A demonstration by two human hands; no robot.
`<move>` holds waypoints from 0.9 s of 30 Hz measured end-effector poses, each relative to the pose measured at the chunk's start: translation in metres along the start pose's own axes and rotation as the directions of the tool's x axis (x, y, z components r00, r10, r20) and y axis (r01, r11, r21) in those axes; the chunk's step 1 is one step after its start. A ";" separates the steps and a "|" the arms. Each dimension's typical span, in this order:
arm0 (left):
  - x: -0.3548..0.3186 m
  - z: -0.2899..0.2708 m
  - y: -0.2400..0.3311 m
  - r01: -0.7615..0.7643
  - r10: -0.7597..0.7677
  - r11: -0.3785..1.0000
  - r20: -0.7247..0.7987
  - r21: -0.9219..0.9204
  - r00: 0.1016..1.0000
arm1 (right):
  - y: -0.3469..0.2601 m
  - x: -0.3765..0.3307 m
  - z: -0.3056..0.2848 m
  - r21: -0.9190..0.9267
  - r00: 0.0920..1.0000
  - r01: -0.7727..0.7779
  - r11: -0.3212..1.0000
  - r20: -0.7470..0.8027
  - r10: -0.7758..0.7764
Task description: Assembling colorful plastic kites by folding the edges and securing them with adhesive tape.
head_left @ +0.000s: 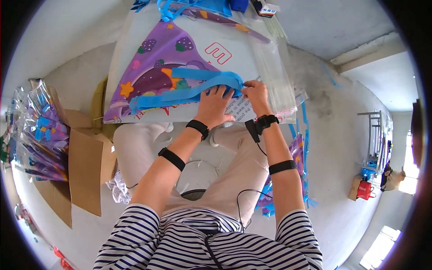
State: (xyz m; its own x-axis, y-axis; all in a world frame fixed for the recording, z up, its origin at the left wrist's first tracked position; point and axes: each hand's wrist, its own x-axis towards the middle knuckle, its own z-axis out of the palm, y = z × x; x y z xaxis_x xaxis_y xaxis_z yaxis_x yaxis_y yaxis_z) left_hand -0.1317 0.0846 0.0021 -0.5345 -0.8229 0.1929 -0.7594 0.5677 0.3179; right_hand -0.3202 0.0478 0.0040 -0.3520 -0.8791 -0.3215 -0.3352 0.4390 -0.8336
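Blue ribbon tails [189, 90] lie folded across a purple triangular kite [155, 67] printed with stars and berries, which rests on a white board [252, 54] laid over the person's lap and serving as a bench. The left hand [215, 105] lies flat, palm down, on the lower right part of the kite, fingers [220, 92] spread and pressing the looped end of the ribbon tails. The right hand [257, 95] sits just beside it, fingers narrowed in a pinch at the tip of the ribbon loop, where it meets the edge of a clear plastic sleeve [274, 76] with printed text. That sleeve tops a stack of like sleeves running along the right side of the board. Both forearms carry black bands, and the right wrist wears a small black device [261, 123] with a cable trailing toward the striped shirt [211, 243]. To the left on the floor stands an open cardboard box [83, 171] holding bagged kites [38, 135] in glossy wrap. More blue tails and purple kites [297, 153] lie on the concrete floor [342, 135] by the right leg.
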 end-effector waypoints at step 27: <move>-0.006 -0.006 -0.005 0.002 0.001 0.995 0.030 -0.102 1.000 | 0.017 0.003 0.019 -0.280 0.980 -0.066 0.958 -0.199 0.010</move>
State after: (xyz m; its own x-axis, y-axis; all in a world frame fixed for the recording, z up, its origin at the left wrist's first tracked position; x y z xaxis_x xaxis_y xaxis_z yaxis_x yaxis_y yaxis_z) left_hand -0.1222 0.0867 0.0044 -0.5461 -0.8212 0.1657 -0.7187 0.5608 0.4110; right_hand -0.3100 0.0484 -0.0197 -0.5218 -0.8204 -0.2340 -0.5422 0.5306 -0.6515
